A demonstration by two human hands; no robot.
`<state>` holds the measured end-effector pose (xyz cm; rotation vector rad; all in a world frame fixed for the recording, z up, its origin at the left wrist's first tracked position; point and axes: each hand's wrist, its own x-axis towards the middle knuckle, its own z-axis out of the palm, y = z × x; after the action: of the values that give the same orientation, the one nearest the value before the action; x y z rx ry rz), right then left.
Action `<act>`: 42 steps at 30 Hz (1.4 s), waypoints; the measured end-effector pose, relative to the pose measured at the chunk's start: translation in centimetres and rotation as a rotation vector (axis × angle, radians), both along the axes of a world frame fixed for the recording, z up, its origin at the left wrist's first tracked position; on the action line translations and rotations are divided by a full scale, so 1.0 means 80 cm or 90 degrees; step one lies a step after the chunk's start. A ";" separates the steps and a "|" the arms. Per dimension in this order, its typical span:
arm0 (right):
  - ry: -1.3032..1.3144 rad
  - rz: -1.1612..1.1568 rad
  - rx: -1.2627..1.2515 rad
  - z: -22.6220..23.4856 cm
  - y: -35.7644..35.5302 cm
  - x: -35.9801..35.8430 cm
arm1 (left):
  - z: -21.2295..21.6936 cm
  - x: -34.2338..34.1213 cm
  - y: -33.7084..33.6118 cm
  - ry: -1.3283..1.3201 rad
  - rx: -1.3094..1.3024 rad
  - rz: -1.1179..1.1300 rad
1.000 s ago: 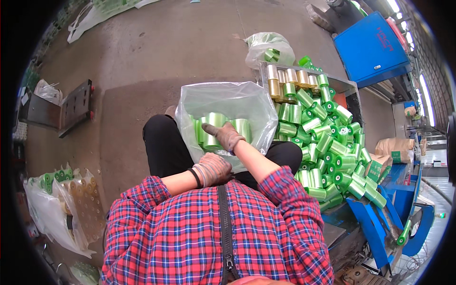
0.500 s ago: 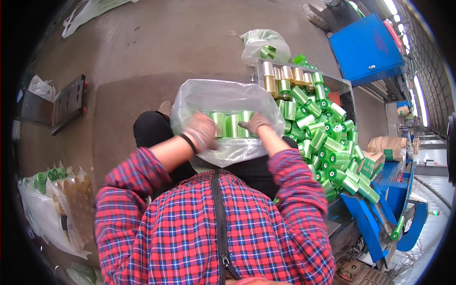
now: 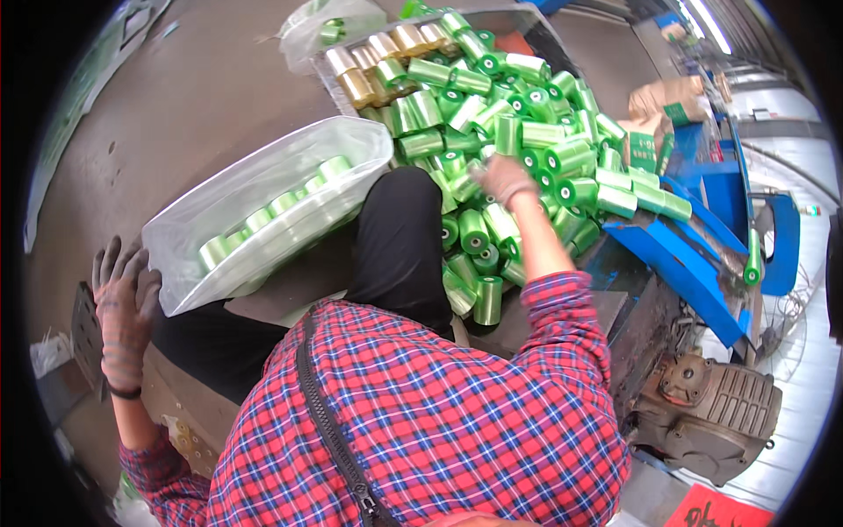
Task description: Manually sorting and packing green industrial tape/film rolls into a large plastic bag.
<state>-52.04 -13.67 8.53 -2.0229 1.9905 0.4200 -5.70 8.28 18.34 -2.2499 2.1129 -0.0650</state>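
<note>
My left hand (image 3: 125, 303), in a thin grey-tipped glove, is raised with its fingers spread beside the near left end of a clear plastic bag (image 3: 171, 277). It holds nothing. Inside the bag stand several green film rolls (image 3: 283, 204) in a row. To the right, my gloved right hand (image 3: 507, 180) reaches over a large heap of green film rolls (image 3: 575, 158). Motion smears its fingers, so whether it grips a roll cannot be made out.
Amber rolls (image 3: 353, 86) lie at the far left corner of the heap's metal tray (image 3: 553, 39). Another plastic bag (image 3: 303, 35) sits beyond. A blue metal frame (image 3: 685, 263) and a motor-like casting (image 3: 711, 413) stand at the right. Brown paper sacks (image 3: 645, 140) are behind the frame.
The view has turned to the right. Both hands have left the rolls in the bag: the left is now open beside it, the right over the heap. The bag sits farther left, tilted.
</note>
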 end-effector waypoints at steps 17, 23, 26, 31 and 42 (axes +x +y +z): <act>-1.251 -0.425 0.208 0.003 0.096 -0.046 | -0.073 -0.101 -0.057 0.174 0.254 -0.083; -1.021 -0.167 0.298 0.067 0.084 0.144 | -0.089 -0.131 -0.005 0.239 0.200 -0.320; -0.452 0.516 0.124 -0.003 0.082 0.271 | -0.095 -0.128 0.006 0.280 0.168 -0.332; -0.232 0.316 0.218 -0.162 0.129 0.416 | -0.106 -0.128 0.015 0.248 0.269 -0.277; 0.040 0.438 0.229 0.048 -0.042 0.271 | -0.085 0.021 -0.017 -0.166 0.052 -0.221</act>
<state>-30.35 -17.04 12.36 -2.4003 1.0751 0.9100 -4.05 6.93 11.54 -1.7014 2.2820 -0.2648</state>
